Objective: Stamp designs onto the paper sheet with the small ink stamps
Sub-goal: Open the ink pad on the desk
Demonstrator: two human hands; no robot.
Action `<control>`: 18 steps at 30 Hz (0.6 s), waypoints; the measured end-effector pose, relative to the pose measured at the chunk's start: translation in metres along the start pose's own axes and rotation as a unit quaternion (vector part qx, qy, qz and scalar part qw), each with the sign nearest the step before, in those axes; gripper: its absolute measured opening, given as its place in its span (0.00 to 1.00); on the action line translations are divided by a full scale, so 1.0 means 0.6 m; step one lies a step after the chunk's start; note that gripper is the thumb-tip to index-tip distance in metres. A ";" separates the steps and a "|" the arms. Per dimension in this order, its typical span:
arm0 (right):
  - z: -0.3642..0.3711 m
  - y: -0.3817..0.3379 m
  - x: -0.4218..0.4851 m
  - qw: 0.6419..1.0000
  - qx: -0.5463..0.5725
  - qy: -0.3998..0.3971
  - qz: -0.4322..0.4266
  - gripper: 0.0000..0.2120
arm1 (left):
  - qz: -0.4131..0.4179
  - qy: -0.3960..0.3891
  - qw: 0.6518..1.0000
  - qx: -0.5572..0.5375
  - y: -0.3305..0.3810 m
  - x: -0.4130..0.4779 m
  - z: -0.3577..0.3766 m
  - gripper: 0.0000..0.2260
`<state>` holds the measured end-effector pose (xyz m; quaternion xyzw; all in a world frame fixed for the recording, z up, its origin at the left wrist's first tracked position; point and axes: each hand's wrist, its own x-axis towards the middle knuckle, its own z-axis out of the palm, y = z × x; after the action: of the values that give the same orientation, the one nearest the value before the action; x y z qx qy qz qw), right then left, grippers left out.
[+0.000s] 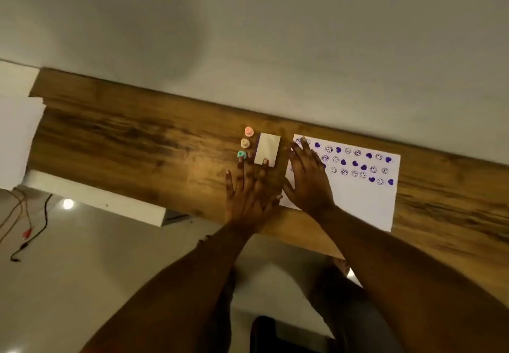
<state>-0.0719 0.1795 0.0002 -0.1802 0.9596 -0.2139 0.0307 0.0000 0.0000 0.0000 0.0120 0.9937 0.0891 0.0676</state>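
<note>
Resting flat, both hands spread: left hand (249, 187) by stamps (244, 142), right hand (308, 180) on paper sheet (358, 198)

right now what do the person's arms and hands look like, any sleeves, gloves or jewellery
Both forearms are bare as far as the view shows: no sleeves, no gloves. The left hand and right hand show no visible rings, watch or bracelets, and the fingernails look short and unpainted.

Both hands flat — left hand (249, 190) by stamps (244, 142), right hand (308, 179) on stamped paper sheet (363, 201).
</note>
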 end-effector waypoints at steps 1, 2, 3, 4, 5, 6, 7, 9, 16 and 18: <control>0.017 0.007 0.008 1.000 0.006 -0.001 -0.025 0.37 | -0.003 0.005 1.000 -0.007 -0.003 0.004 0.013 0.40; 0.025 0.012 0.016 0.999 0.010 -0.004 -0.040 0.37 | -0.010 0.003 1.000 -0.011 -0.008 0.008 0.024 0.40; 0.037 0.021 0.025 0.998 0.017 -0.003 -0.052 0.37 | -0.011 0.002 1.000 -0.014 -0.012 0.013 0.037 0.40; 0.039 0.024 0.038 0.998 0.021 0.001 -0.060 0.36 | -0.008 -0.005 1.000 -0.020 -0.016 0.020 0.042 0.40; 0.050 0.026 0.045 0.997 0.029 0.005 -0.067 0.36 | -0.002 0.004 1.000 -0.027 -0.018 0.023 0.055 0.39; 0.059 0.026 0.050 0.997 0.033 0.004 -0.072 0.35 | 0.002 0.009 1.000 -0.030 -0.018 0.026 0.063 0.39; 0.065 0.028 0.060 0.997 0.028 0.004 -0.075 0.34 | 0.007 0.016 0.999 -0.029 -0.021 0.030 0.072 0.39; 0.069 0.027 0.079 0.997 0.007 -0.006 -0.078 0.33 | 0.016 0.036 0.999 -0.033 -0.031 0.039 0.086 0.38; 0.082 0.025 0.076 0.992 -0.039 -0.010 -0.118 0.27 | 0.026 0.146 0.989 -0.017 -0.030 0.039 0.105 0.39; 0.083 0.019 0.072 0.992 -0.054 -0.002 -0.112 0.27 | 0.021 0.177 0.984 -0.019 -0.030 0.034 0.108 0.39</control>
<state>-0.1093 0.1535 -0.0487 -0.2882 0.9436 -0.1631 -0.0014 -0.0114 -0.0053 -0.0689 0.0152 0.9875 0.1105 -0.1112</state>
